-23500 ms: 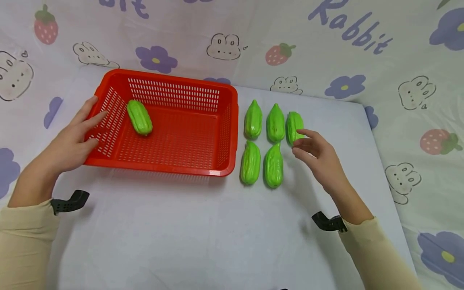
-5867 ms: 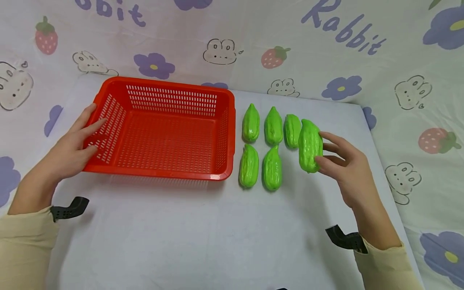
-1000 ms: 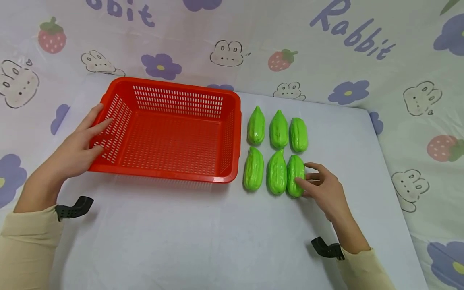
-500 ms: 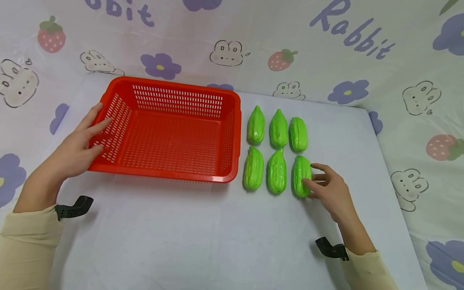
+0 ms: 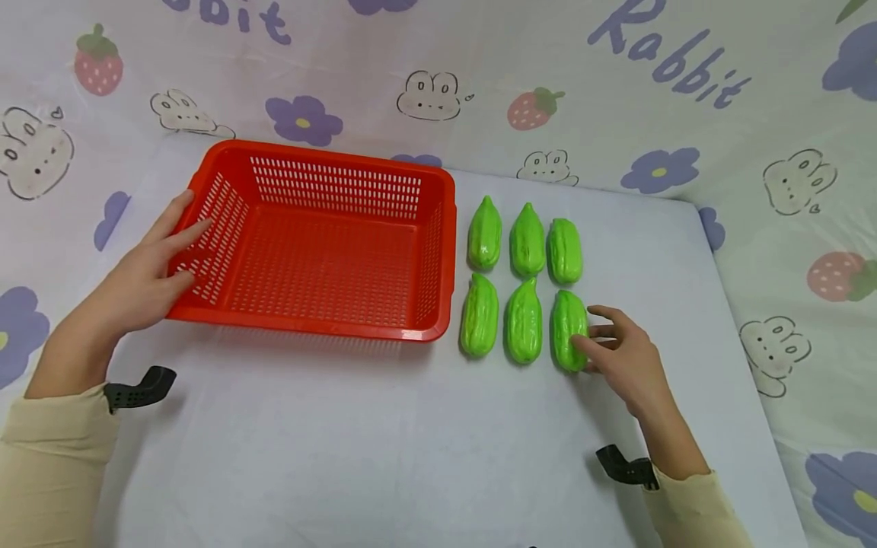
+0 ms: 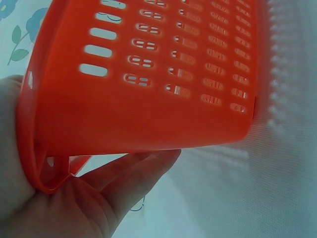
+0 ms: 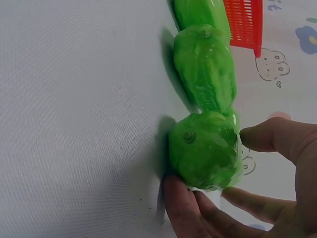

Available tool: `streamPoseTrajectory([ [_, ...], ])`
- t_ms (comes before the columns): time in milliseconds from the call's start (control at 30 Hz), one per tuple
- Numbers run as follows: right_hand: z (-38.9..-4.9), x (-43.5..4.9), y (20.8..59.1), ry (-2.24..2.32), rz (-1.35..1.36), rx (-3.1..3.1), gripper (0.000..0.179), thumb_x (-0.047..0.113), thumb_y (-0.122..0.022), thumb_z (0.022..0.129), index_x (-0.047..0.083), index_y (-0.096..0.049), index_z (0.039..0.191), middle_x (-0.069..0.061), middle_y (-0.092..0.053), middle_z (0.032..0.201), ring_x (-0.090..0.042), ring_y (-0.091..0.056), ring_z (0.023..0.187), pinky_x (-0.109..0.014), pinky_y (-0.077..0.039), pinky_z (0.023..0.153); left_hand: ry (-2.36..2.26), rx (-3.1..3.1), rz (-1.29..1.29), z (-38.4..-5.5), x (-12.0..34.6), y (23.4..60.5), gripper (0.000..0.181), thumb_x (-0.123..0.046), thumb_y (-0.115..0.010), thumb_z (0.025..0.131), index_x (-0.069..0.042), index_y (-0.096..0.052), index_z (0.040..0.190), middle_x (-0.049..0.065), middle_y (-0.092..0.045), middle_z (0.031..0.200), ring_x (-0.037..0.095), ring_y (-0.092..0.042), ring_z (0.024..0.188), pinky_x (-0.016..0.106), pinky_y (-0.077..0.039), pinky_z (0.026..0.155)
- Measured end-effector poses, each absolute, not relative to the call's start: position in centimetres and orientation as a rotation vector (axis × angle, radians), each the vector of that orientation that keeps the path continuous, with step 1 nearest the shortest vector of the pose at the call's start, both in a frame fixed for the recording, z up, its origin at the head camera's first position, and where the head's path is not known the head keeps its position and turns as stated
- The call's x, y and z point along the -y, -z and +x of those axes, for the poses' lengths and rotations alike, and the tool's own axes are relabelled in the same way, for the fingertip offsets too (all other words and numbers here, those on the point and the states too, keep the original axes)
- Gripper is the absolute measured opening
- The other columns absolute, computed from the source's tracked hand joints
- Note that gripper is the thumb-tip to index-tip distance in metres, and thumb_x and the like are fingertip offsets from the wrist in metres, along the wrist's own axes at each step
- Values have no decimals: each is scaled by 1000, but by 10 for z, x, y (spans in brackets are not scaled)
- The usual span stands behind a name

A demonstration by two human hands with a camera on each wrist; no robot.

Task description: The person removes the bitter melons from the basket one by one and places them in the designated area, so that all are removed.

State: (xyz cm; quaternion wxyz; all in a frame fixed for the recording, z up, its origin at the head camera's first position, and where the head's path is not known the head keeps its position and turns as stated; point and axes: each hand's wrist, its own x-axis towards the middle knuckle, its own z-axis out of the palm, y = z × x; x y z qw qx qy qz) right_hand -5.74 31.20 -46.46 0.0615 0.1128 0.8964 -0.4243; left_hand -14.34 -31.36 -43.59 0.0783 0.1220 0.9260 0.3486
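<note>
An empty red slotted basket (image 5: 315, 329) stands at the left of the white board. My left hand (image 5: 147, 278) holds its left rim; in the left wrist view the basket's rim (image 6: 42, 183) sits between my thumb and fingers (image 6: 133, 171). Several green ridged gourds lie in two rows to the right of the basket. My right hand (image 5: 591, 341) grips the front right gourd (image 5: 567, 327), which rests on the board. In the right wrist view the gourd (image 7: 203, 144) is pinched between thumb and fingers (image 7: 183, 203), with its neighbour gourd (image 7: 204, 69) just beyond.
The white board (image 5: 342, 441) lies on a cloth printed with rabbits, flowers and strawberries (image 5: 788, 228). The back row holds three gourds (image 5: 527, 240); two others (image 5: 479, 316) lie in front beside the held one. Black wrist mounts (image 5: 137, 387) show by both sleeves.
Over the last second my right hand has slid the front right gourd a little to the right, opening a gap to the middle one. Left hand and basket have stayed put.
</note>
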Motion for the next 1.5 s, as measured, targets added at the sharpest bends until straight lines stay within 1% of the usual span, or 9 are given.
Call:
streamPoseTrajectory([
  [233, -58, -310, 463, 1294, 352, -2694, 71, 30, -73, 103, 8, -45, 165, -29, -61, 141, -43, -64, 127, -28, -62, 77, -1053, -2780, 364, -144, 314, 434, 76, 7, -55, 100, -2, -28, 170, -7, 10, 182, 37, -2, 166, 7, -37, 85],
  [367, -57, -310, 462, 1302, 348, -2688, 72, 33, -73, 104, 8, -44, 165, -29, -60, 142, -43, -64, 128, -27, -62, 78, -1044, -2790, 363, -143, 315, 434, 75, 7, -55, 100, -2, -28, 170, -6, 10, 182, 36, 0, 166, 42, -53, 103],
  [467, -56, -311, 461, 1336, 345, -2679, 73, 35, -73, 104, 7, -43, 165, -29, -59, 143, -44, -63, 130, -28, -62, 78, -1040, -2799, 368, -143, 315, 434, 76, 7, -54, 100, -4, -28, 171, -4, 10, 182, 38, 1, 166, 74, -45, 102],
  [533, -55, -312, 461, 1361, 346, -2682, 74, 35, -72, 105, 7, -42, 166, -30, -58, 144, -45, -62, 131, -29, -63, 77, -1032, -2810, 383, -143, 316, 434, 76, 6, -54, 100, -7, -30, 171, -4, 9, 182, 39, 0, 166, 78, -42, 103],
  [700, -54, -319, 457, 1357, 359, -2734, 71, 39, -70, 106, 7, -44, 165, -29, -59, 145, -40, -67, 122, -27, -62, 77, -960, -2822, 389, -142, 316, 433, 73, -11, -58, 108, -20, -27, 174, -1, 11, 182, 46, -2, 164, 80, -41, 102],
  [967, -55, -333, 447, 1382, 392, -2839, 64, 43, -62, 110, 9, -49, 163, -25, -58, 148, 0, -64, 100, -17, -58, 79, -1083, -2825, 350, -135, 324, 426, 77, -37, -56, 111, -36, -13, 175, -9, 11, 181, 39, 3, 166, 87, -26, 107],
  [1167, -59, -346, 425, 1310, 309, -3014, 56, 41, -51, 115, 15, -50, 163, -19, -58, 154, -26, -62, 129, -41, -52, 109, -1155, -2987, 394, -120, 320, 412, 79, -35, -51, 110, -33, -7, 176, -6, 11, 181, 34, 10, 166, 84, -3, 114],
  [1300, -63, -356, 409, 1194, 32, -3191, 56, 35, -51, 114, 17, -45, 167, -15, -42, 169, -41, -36, 155, -71, -24, 121, -916, -3206, 497, -107, 306, 406, 87, -48, -52, 108, -21, -5, 177, 5, 11, 182, 39, 13, 165, 73, 9, 121],
  [1500, -63, -355, 397, 705, -333, -3478, 82, 63, -53, 104, 16, -39, 170, -18, -21, 178, -47, -11, 163, -72, -7, 125, -615, -3349, 513, -87, 294, 406, 100, -71, -45, 102, -14, -9, 176, 12, 7, 182, 49, 8, 163, 74, 8, 121],
])
